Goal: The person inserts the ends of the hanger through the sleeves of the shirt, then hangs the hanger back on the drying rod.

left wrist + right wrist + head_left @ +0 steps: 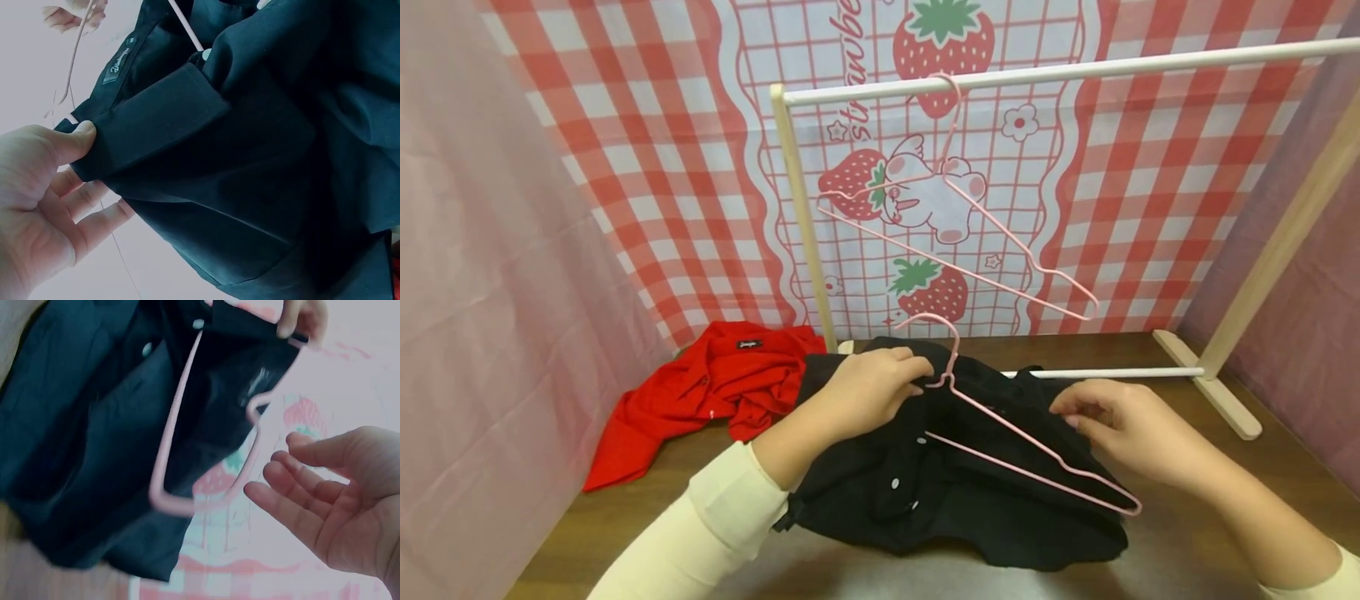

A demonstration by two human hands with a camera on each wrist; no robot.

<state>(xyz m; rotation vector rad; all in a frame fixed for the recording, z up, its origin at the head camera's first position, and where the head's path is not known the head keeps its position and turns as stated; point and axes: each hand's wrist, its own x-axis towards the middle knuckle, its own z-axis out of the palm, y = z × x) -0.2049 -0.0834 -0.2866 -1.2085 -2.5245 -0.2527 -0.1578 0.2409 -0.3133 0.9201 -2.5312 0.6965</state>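
A black buttoned shirt (970, 492) hangs before me, with its collar (150, 122) and neck label (119, 64) showing in the left wrist view. My left hand (872, 390) pinches the collar between thumb and fingers, close to the neck of a pink hanger (1007, 423). One side of that hanger is hidden in the shirt, while its other arm (164, 456) sticks out in front of the dark cloth. Near this bare arm is my right hand (1123, 429), its fingers loosely bent and holding nothing. In the right wrist view, a gap shows between the right hand's fingers (284, 506) and the hanger.
A second pink hanger (955, 250) hangs on the white rail (1075, 73) of a wooden-legged rack. To the left, a red garment (700, 408) lies crumpled on the brown tabletop (587, 533). A checked strawberry cloth (647, 125) covers the back.
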